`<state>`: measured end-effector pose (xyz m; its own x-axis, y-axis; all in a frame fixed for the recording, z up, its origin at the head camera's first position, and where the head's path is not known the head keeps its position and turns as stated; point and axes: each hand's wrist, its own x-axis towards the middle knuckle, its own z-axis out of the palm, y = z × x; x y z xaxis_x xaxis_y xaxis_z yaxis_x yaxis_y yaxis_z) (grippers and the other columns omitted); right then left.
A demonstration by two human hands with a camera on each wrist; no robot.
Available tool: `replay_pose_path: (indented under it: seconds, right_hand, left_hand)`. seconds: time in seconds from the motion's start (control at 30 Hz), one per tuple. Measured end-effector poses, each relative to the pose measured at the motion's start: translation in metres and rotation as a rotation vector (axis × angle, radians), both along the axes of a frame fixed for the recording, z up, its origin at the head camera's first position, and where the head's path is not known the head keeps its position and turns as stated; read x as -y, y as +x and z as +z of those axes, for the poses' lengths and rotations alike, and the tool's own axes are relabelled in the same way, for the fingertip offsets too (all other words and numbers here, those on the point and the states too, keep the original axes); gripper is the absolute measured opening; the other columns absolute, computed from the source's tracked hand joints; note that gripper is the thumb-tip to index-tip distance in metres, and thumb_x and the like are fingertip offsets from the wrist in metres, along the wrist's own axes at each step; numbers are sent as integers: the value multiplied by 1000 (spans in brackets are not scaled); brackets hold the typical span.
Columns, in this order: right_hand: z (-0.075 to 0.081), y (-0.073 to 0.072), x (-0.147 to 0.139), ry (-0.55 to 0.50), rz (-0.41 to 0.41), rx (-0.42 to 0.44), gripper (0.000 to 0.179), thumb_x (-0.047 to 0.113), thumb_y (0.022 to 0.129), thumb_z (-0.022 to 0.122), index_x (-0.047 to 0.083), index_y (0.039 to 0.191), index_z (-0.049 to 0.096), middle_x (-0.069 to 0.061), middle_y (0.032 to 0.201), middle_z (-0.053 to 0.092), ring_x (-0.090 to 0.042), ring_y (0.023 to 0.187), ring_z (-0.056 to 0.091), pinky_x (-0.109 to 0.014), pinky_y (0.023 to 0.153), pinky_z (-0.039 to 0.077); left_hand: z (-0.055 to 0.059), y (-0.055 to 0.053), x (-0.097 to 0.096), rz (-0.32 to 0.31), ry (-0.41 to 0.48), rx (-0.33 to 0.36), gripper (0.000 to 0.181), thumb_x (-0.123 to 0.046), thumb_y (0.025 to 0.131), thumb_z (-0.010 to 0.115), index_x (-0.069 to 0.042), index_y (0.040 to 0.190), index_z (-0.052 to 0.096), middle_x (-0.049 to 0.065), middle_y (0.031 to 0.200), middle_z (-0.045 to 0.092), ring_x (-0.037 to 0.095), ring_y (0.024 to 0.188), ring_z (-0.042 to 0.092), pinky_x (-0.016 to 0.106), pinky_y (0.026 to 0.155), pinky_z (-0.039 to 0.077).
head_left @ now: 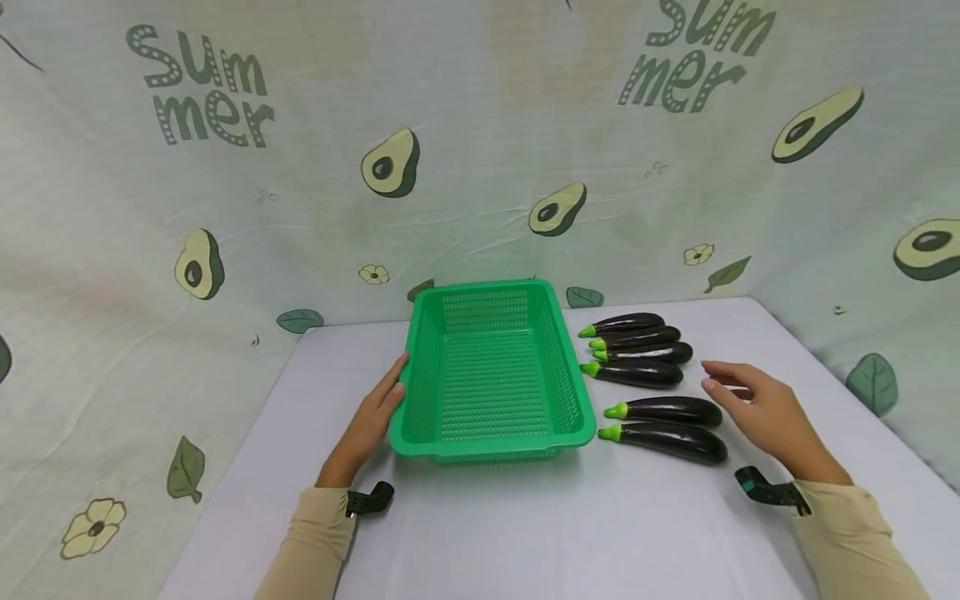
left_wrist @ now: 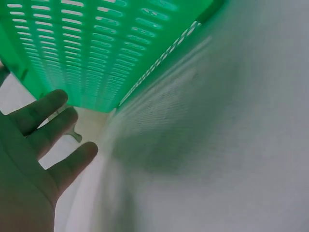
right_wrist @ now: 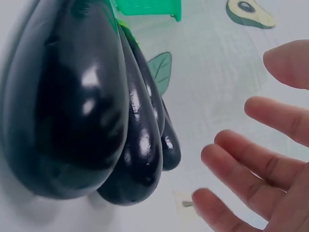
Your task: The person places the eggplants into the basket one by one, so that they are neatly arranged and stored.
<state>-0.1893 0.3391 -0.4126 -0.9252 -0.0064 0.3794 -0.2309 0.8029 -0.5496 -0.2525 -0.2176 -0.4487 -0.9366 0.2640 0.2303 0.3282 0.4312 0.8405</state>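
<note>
A green plastic basket (head_left: 491,454) with slotted walls stands on the table, and nothing lies in it. My left hand (head_left: 375,417) is at its left side, fingers by the rim; the left wrist view shows that hand (left_wrist: 29,159) with fingers spread beside the slotted wall (left_wrist: 96,53). To the right of the basket lie several glossy dark eggplants with green stems. Two of them, a nearer eggplant (head_left: 675,442) and another eggplant (head_left: 675,409), lie apart from the group behind. My right hand (head_left: 761,412) hovers just right of the eggplants, fingers relaxed and holding nothing.
The farther eggplants (head_left: 637,373) lie side by side near the table's back edge. A white cloth covers the table (head_left: 510,533). Behind it hangs a patterned cloth (head_left: 465,225) with avocados and leaves. Each wrist wears a black strap device (head_left: 772,490).
</note>
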Motion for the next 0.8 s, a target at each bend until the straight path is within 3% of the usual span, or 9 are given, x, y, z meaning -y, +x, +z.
replay_pose_path:
  seconds: [0.1, 0.2, 0.33, 0.67, 0.8]
  right_hand:
    - [-2, 3, -2, -26, -6, 8, 42, 31, 100, 64, 3, 132, 64, -19, 125, 65, 17, 95, 45, -5, 75, 39]
    - [-5, 6, -5, -26, -21, 15, 40, 31, 100, 64, 4, 130, 66, -19, 121, 67, 24, 91, 40, -8, 72, 40]
    - [-8, 9, -7, -20, -31, 24, 39, 31, 100, 65, 5, 128, 67, -20, 116, 68, 23, 89, 41, -13, 70, 43]
    - [-14, 16, -8, -18, -45, 61, 27, 32, 98, 68, 11, 114, 72, -8, 106, 71, 13, 83, 49, -19, 65, 44]
    - [-15, 16, -6, -14, -35, 90, 26, 32, 97, 69, 11, 111, 72, -10, 104, 71, 8, 81, 53, -20, 63, 45]
  left_hand:
    - [3, 3, -3, -13, 34, 15, 53, -26, 112, 33, -19, 162, 18, 4, 166, 16, 27, 152, 12, 53, 119, 12]
    - [14, 10, -7, -34, 54, 20, 54, -22, 111, 33, -12, 162, 17, 9, 166, 15, 30, 152, 11, 54, 119, 12]
    - [27, 19, -11, -40, 67, 20, 54, -21, 111, 33, -8, 161, 18, 13, 166, 15, 32, 151, 12, 57, 118, 13]
    - [28, 22, -12, -22, 69, 44, 54, -25, 110, 33, -13, 162, 19, 12, 166, 15, 32, 151, 12, 58, 118, 12]
    - [26, 21, -12, -12, 67, 48, 55, -26, 110, 33, -13, 162, 19, 12, 165, 16, 33, 151, 12, 60, 117, 13]
